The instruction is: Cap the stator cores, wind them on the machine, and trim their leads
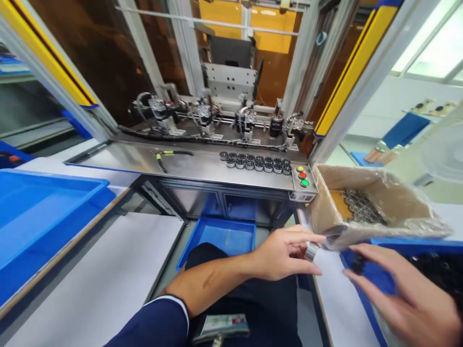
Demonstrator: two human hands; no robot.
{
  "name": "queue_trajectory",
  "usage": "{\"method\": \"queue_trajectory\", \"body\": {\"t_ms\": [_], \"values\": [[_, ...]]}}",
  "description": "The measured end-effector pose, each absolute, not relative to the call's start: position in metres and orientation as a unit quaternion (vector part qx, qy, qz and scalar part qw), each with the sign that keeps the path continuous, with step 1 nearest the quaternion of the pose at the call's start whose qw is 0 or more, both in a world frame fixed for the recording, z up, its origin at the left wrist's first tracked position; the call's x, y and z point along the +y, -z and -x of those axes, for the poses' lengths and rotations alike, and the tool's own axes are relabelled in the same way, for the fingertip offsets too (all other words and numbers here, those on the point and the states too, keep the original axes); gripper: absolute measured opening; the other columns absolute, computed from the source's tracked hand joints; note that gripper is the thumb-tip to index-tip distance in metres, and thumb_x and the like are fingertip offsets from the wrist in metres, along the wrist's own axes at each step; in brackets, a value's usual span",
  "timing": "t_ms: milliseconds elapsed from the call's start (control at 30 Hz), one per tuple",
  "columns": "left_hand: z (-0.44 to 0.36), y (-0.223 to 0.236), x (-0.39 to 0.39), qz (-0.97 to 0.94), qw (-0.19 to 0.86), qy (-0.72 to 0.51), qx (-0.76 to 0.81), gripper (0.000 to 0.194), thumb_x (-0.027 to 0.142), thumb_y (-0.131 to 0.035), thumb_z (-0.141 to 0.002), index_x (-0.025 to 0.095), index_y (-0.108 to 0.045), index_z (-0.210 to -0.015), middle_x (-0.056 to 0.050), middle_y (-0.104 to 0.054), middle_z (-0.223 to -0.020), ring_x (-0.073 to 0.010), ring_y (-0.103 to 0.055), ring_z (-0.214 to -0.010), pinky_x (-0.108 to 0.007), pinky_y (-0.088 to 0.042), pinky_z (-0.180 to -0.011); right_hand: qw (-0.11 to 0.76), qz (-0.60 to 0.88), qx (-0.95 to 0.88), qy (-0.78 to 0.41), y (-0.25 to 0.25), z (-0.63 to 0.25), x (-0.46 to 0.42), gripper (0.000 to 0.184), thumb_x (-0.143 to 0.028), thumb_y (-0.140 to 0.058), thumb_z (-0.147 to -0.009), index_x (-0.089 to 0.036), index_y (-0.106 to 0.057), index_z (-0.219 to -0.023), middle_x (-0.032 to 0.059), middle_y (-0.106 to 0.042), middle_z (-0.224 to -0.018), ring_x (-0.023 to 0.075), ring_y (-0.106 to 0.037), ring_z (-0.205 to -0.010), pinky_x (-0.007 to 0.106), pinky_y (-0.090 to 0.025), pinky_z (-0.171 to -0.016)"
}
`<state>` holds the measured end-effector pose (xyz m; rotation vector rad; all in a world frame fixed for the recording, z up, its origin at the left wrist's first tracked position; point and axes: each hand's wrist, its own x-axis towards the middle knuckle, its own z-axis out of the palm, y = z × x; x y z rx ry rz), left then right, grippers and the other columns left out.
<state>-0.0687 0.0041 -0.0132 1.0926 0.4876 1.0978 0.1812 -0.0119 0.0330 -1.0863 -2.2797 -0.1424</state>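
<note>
My left hand (285, 253) reaches across to the right and is closed on a silvery metal ring (311, 251), held between thumb and fingers. To its right, my right hand (401, 284) pinches a small black part (358, 263), blurred by motion. The two held pieces are apart, facing each other over the white table surface (334, 289). Beneath my right hand lies a blue tray (379, 277) with many black parts (439, 270) in it. Just beyond my hands stands a plastic-lined cardboard box (390, 197) holding many metal rings (363, 207).
Ahead, a metal ledge (202, 168) bears rows of black-and-silver round parts (258, 163), green-handled pliers (170, 154) and a button box (303, 180). Several fixtures (206, 118) stand behind, between yellow-edged posts (356, 67). Blue trays lie at left (47, 207) and below (224, 236).
</note>
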Motion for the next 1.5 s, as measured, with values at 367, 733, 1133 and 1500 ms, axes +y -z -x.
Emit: {"method": "queue_trajectory", "body": {"t_ms": [367,733,1133,1500], "values": [[0.039,0.015,-0.015,-0.467,0.742,-0.44,0.193,0.076,0.028,-0.097,-0.046,0.012,-0.072,-0.115,-0.009,-0.076,-0.093,-0.018,-0.072,-0.084,-0.031,-0.057,-0.085,0.371,0.278,-0.886,0.023,-0.026,-0.155,-0.031,0.035,-0.01,-0.068,-0.085,-0.014,-0.056,-0.117,0.008,-0.059,-0.099,0.0177,-0.06,-0.091,0.029,-0.053,-0.076],[0.038,0.013,-0.018,-0.467,0.729,-0.467,0.179,0.071,0.013,-0.095,-0.047,0.012,-0.073,-0.114,-0.008,-0.079,-0.093,-0.0206,-0.075,-0.084,-0.034,-0.061,-0.086,0.356,0.256,-0.899,0.019,-0.028,-0.16,-0.032,0.034,0.0,-0.064,-0.085,-0.01,-0.058,-0.117,0.0113,-0.06,-0.108,0.0185,-0.059,-0.103,0.031,-0.052,-0.088],[0.041,0.011,-0.015,-0.443,0.77,-0.422,0.179,0.064,0.008,-0.092,-0.052,0.017,-0.075,-0.112,-0.004,-0.079,-0.094,-0.0184,-0.075,-0.085,-0.033,-0.06,-0.087,0.328,0.252,-0.91,0.033,-0.022,-0.167,-0.031,0.04,-0.002,-0.062,-0.086,-0.012,-0.058,-0.124,0.0121,-0.06,-0.111,0.0196,-0.06,-0.103,0.031,-0.054,-0.086],[0.045,0.01,-0.02,-0.544,0.719,-0.396,0.174,0.046,0.027,-0.06,-0.095,0.03,-0.055,-0.141,-0.013,-0.057,-0.144,-0.0241,-0.064,-0.12,-0.038,-0.049,-0.105,0.406,0.348,-0.841,-0.083,-0.025,-0.161,-0.017,0.054,-0.038,-0.071,-0.087,-0.018,-0.054,-0.134,0.0139,-0.062,-0.119,0.0233,-0.062,-0.111,0.038,-0.055,-0.094]]}}
